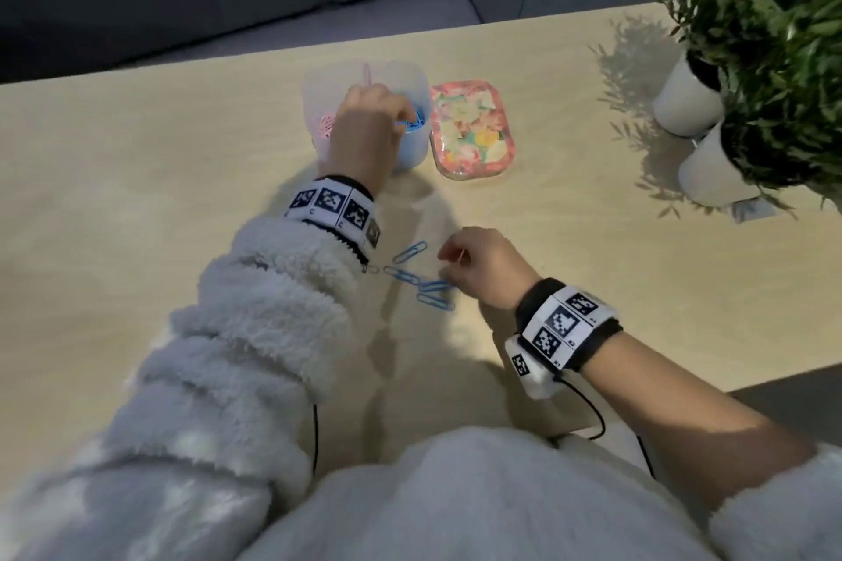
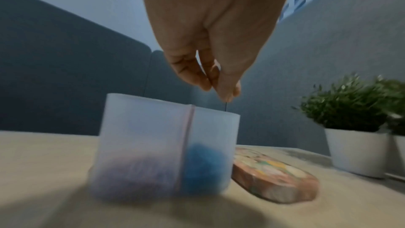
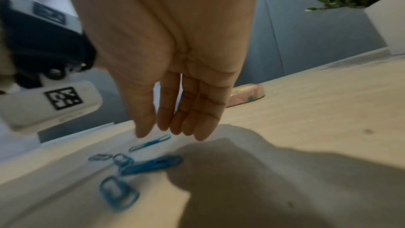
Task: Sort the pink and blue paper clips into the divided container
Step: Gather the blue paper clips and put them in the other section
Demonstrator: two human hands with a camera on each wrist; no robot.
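Note:
The frosted divided container (image 1: 314, 105) (image 2: 142, 136) stands at the table's middle back. Pink clips (image 1: 327, 125) lie in its left compartment and blue clips (image 1: 413, 119) (image 2: 203, 162) in its right. My left hand (image 1: 364, 118) (image 2: 217, 89) hovers over the right compartment, fingertips drawn loosely together just above the rim, with no clip showing between them. Several loose blue clips (image 1: 423, 282) (image 3: 151, 165) lie on the table nearer me. My right hand (image 1: 449, 271) (image 3: 173, 131) hangs just above them with straight fingers, holding nothing.
A flat floral tin (image 1: 471, 128) (image 2: 274, 176) (image 3: 247, 96) lies right beside the container. Two potted plants in white pots (image 1: 688, 100) (image 2: 357, 150) stand at the far right. A dark sofa (image 1: 91, 14) runs behind the table. The table's front right edge (image 1: 729, 378) is near my right forearm.

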